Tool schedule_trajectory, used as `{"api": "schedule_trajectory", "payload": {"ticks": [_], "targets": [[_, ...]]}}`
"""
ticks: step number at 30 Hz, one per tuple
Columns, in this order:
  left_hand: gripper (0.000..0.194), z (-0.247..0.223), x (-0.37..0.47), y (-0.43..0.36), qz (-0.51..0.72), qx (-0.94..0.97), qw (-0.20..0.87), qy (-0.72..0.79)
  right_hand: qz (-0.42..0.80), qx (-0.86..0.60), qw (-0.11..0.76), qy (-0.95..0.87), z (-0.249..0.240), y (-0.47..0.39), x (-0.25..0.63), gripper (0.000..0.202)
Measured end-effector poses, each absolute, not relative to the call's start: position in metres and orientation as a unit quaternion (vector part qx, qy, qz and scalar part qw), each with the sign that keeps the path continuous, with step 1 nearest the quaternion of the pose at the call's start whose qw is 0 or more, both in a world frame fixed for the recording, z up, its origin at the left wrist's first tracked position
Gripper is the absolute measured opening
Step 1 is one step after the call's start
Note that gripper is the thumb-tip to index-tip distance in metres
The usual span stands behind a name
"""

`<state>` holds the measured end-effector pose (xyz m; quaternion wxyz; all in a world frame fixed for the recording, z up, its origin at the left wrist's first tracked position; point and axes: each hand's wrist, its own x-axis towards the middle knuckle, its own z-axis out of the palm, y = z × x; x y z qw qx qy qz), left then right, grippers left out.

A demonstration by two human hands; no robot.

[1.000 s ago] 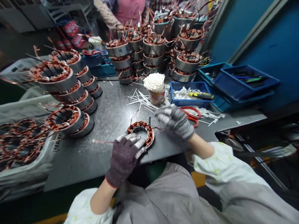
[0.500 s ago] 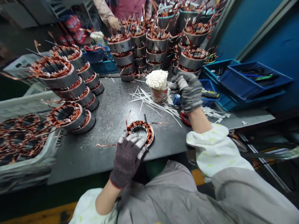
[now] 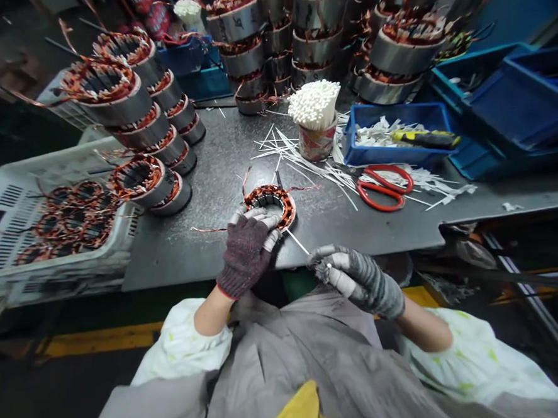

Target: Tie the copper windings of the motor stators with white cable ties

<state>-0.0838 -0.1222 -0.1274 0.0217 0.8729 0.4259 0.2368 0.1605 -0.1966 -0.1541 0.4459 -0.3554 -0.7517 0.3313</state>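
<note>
A small motor stator (image 3: 286, 212) with copper windings lies on the dark worktop, its loose wire ends sticking out. My left hand (image 3: 250, 245), in a dark glove with whitish fingertips, grips its near left side, fingers over the ring. In a grey striped glove, my right hand (image 3: 353, 274) is closed in a pinch on a thin white stick (image 3: 298, 241) in front of the worktop's edge. The far end of that stick meets the stator's near rim. Behind the stator stands a cup (image 3: 319, 140) packed with white sticks (image 3: 314, 104).
Red-handled scissors (image 3: 385, 188) lie among loose white sticks (image 3: 282, 147). A blue bin (image 3: 398, 154) holds white scraps and a yellow-black cutter (image 3: 426, 139). Stacked stators (image 3: 116, 102) rise at left and stator columns (image 3: 237, 25) behind. A white crate (image 3: 22, 180) holds several stators.
My right hand has come from beside the cup to the worktop's near edge, now with a white stick. My left hand remains on the stator. The view has tilted down.
</note>
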Motion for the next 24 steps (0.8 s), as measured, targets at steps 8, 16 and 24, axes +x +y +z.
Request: {"api": "schedule_trajectory", "payload": {"ticks": [8,16,24], "targets": [[0.043,-0.136,-0.066,-0.121,0.338,0.762,0.04,0.551,0.46,-0.424,0.505,-0.594,-0.167,-0.144,0.121,0.02],[0.014,-0.133,-0.061,-0.118,0.388,0.795,0.016,0.466,0.519,-0.495,0.514,-0.47,-0.148,-0.135,0.113,0.026],[0.018,-0.135,-0.064,-0.12,0.354,0.818,-0.017,0.452,0.379,-0.512,0.477,-0.606,-0.157,-0.121,0.11,0.016]]}}
